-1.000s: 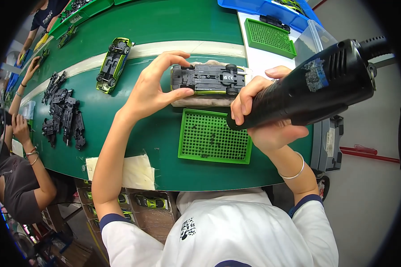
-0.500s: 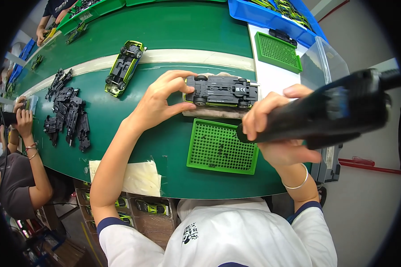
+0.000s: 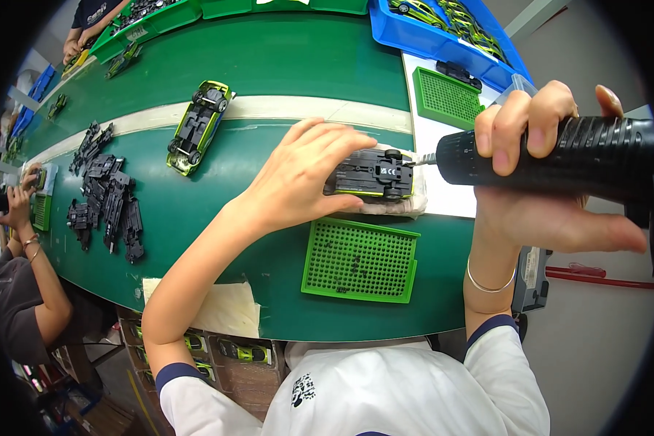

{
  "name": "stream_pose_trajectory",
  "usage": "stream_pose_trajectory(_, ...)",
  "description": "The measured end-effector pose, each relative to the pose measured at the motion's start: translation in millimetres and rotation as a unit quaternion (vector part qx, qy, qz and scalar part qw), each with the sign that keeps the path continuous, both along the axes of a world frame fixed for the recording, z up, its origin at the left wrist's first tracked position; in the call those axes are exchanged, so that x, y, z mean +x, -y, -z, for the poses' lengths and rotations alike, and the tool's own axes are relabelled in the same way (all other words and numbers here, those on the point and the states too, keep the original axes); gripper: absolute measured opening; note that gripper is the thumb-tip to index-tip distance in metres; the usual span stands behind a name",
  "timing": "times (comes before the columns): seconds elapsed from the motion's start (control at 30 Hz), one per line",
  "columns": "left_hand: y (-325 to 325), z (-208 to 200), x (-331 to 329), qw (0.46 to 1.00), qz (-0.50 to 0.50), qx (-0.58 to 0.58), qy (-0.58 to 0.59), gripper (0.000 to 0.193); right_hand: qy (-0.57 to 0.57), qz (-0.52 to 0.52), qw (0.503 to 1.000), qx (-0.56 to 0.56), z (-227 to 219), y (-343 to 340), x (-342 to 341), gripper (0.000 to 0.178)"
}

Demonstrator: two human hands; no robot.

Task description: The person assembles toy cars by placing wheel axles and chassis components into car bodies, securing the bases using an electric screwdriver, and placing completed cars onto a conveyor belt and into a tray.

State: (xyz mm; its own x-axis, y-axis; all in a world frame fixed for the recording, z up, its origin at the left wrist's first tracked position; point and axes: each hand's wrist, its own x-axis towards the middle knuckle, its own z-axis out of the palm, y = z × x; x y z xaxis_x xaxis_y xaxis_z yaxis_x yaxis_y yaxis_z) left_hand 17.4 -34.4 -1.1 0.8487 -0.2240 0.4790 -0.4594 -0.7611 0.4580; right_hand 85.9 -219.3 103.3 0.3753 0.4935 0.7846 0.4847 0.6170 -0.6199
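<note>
An upside-down toy car [image 3: 374, 174], its black underside up and green body edge below, lies on a pale, cloth-like pad [image 3: 416, 206]. My left hand [image 3: 298, 171] is closed around the car's left end, thumb on the near side and fingers across the top. In my right hand [image 3: 512, 131] is a black electric screwdriver [image 3: 456, 161], held level. Its bit points left and meets or nearly meets the car's right end; I cannot tell if it touches. Just in front of the pad sits a green perforated tray [image 3: 413, 291] with small dark pieces in it.
Another upturned toy car [image 3: 198, 127] lies at the back left, with a pile of black chassis parts [image 3: 112, 192] left of it. A blue bin [image 3: 414, 40] of green cars and a second green tray [image 3: 443, 102] stand at the back right. A co-worker's arm [image 3: 43, 269] is at far left.
The screwdriver has swung up from beside the near green tray and now points its bit at the car's right end. My left hand has slid right, covering more of the car.
</note>
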Motion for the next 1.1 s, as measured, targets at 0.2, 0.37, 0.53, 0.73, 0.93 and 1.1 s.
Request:
stream_pose_trajectory(0.2, -1.2, 12.1, 1.7, 0.999, 0.036, -0.020, -0.014, 0.055, -0.009, 0.014, 1.000, 0.006, -0.7, 2.4, 14.9, 0.104)
stream_pose_trajectory(0.37, -3.7, 14.5, 1.9, 0.999, 0.042, 0.034, 0.002, 0.054, 0.016, -0.061, 0.998, 0.013, 0.6, -2.8, 34.2, 0.106)
stream_pose_trajectory(0.53, -12.2, 7.3, -5.9, 0.994, 0.003, -0.091, -0.054, 0.064, -0.012, 0.020, 1.000, -0.001, 6.6, -4.7, 22.8, 0.111)
stream_pose_trajectory(0.73, -27.4, 13.0, -11.5, 0.983, -0.038, -0.121, -0.136, 0.069, -0.056, -0.008, 0.998, 0.030, 12.5, -18.7, 23.8, 0.112)
stream_pose_trajectory(0.93, -28.1, 12.2, -10.9, 0.989, -0.034, -0.074, -0.121, 0.067, -0.099, 0.153, 0.978, -0.103, 4.0, -22.3, 11.4, 0.111)
stream_pose_trajectory(1.1, -17.0, 6.8, -15.5, 0.999, -0.032, -0.030, -0.024, 0.060, -0.099, 0.140, 0.981, -0.096, 3.9, -26.5, 12.1, 0.110)
